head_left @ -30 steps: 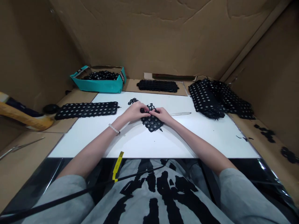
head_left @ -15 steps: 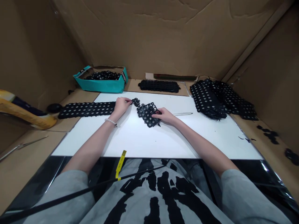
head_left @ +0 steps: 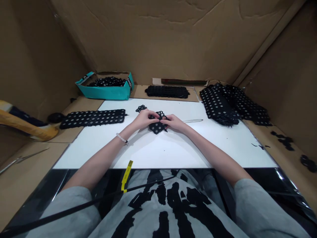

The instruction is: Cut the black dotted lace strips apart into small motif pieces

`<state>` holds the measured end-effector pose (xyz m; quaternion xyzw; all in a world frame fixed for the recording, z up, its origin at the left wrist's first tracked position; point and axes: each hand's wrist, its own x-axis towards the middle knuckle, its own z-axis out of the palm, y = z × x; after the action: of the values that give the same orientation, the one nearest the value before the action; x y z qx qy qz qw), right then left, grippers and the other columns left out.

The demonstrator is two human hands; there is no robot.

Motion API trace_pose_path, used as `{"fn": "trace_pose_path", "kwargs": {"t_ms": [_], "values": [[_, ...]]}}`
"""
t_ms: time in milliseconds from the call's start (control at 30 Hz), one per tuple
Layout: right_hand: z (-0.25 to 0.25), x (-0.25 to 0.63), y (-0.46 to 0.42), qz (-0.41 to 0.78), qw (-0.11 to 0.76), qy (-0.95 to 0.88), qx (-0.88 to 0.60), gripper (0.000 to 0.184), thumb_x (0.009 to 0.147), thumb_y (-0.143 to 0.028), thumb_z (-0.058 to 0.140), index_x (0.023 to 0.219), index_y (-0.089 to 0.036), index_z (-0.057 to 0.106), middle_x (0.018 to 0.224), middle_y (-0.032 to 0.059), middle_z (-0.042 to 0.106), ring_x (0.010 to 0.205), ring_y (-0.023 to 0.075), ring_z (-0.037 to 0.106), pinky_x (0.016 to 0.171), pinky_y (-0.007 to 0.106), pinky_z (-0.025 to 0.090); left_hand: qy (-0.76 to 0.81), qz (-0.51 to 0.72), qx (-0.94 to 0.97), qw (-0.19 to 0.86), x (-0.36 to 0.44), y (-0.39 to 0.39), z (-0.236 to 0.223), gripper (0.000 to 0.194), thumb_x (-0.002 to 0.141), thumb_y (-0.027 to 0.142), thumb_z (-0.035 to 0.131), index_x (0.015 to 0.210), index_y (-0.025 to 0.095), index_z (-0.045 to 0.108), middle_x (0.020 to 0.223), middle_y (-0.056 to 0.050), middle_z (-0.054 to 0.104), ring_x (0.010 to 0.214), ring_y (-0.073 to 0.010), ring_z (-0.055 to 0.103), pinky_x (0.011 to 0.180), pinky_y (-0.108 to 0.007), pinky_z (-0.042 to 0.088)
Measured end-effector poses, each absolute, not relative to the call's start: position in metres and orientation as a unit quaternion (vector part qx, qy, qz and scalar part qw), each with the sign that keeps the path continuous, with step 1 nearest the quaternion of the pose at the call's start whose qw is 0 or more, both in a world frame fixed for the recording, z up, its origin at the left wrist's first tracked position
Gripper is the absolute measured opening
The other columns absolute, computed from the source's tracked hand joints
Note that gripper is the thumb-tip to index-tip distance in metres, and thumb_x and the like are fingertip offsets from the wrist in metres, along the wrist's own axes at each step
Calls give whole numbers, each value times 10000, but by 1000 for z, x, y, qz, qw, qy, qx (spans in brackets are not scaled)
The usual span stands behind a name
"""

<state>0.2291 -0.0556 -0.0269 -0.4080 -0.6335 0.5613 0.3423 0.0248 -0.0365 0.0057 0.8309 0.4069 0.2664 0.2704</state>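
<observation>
Just above the white board [head_left: 138,152], a small black piece of perforated material [head_left: 157,127] with pale dots is between my two hands. My left hand [head_left: 144,119] pinches it from the left, fingers covering part of it. From the right my right hand [head_left: 173,122] grips its other edge, thumb and fingers together. Beyond my left hand lies a little cluster of black rings [head_left: 141,108]. A long black strip with pale dots [head_left: 95,118] lies flat to the left. A slim pale pen-like tool [head_left: 193,121] rests right of my right hand.
A turquoise-sided box [head_left: 106,92] with black dotted pieces stands back left. A black stack [head_left: 167,91] lies at the back, bigger dotted bundles [head_left: 218,104] at the right. Scissors [head_left: 22,159] and a yellow-blue roll-like object [head_left: 29,124] are at left. Cardboard walls [head_left: 148,39] enclose the workspace.
My left hand has moved right, away from the little ring cluster, and now pinches the dotted piece beside my right hand. The cluster lies on the board.
</observation>
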Motion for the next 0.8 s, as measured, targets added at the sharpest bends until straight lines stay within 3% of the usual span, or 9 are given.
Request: {"fn": "trace_pose_path", "kwargs": {"t_ms": [133, 233, 333, 500, 667, 800], "values": [[-29, 234, -53, 539, 323, -650, -428, 359, 688, -486, 696, 662, -136, 624, 578, 1, 599, 531, 114, 525, 538, 244, 414, 490, 352, 713, 358, 7, -12, -4, 297, 710, 431, 695, 839, 172, 764, 888, -84, 757, 836, -247, 653, 778, -350, 483], [-32, 234, -53, 528, 328, -645, -446, 365, 682, -490, 707, 637, -140, 614, 526, 1, 582, 500, 113, 515, 513, 241, 400, 568, 434, 655, 245, -18, 8, -11, 251, 748, 386, 655, 840, 183, 769, 897, -83, 749, 893, -263, 638, 853, -376, 471], [-35, 230, -53, 530, 345, -627, -455, 383, 659, -503, 730, 620, -147, 596, 511, 5, 574, 478, 112, 507, 487, 243, 399, 595, 386, 694, 127, -39, 19, -19, 226, 783, 352, 624, 854, 207, 782, 897, -89, 719, 1004, -305, 560, 975, -461, 392], [-38, 222, -54, 541, 372, -596, -463, 418, 650, -548, 730, 654, -152, 598, 540, -2, 578, 448, 104, 492, 449, 241, 385, 581, 334, 741, 35, -30, 8, -15, 335, 860, 404, 550, 1053, 230, 762, 1101, -138, 614, 1112, -347, 431, 973, -517, 345], [-38, 219, -53, 527, 390, -615, -439, 435, 690, -577, 693, 682, -152, 603, 516, -24, 550, 438, 94, 487, 443, 227, 379, 397, 254, 867, 163, 9, -24, 6, 339, 786, 485, 662, 997, 237, 757, 934, -64, 718, 968, -263, 523, 896, -397, 418], [-40, 224, -48, 569, 368, -625, -388, 433, 723, -563, 681, 778, -134, 654, 571, 0, 612, 503, 104, 548, 496, 225, 431, 411, 259, 838, 249, 22, -32, 3, 297, 731, 445, 712, 899, 207, 773, 851, -64, 749, 862, -243, 590, 799, -357, 464]]}}
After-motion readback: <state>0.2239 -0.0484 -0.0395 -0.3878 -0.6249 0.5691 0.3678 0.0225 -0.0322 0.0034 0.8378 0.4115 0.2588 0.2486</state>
